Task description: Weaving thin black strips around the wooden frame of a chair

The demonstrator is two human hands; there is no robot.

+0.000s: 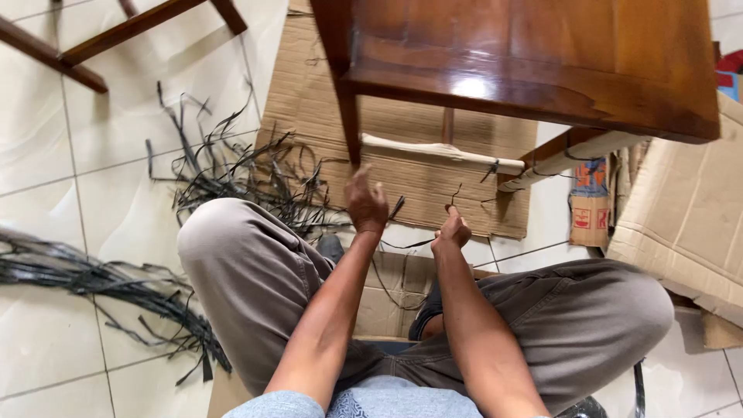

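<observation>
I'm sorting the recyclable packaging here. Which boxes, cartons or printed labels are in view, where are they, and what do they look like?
Flattened cardboard sheet: under the wooden chair, plain brown, corrugated.
Large cardboard box: right edge, plain brown.
Printed carton: between them, brown with red and blue printing.
Cardboard piece: between the knees, brown.

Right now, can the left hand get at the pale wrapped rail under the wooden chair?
Probably yes. The left hand is raised just in front of the pale wrapped rail, and nothing appears to lie between them; the chair leg stands beside it.
</observation>
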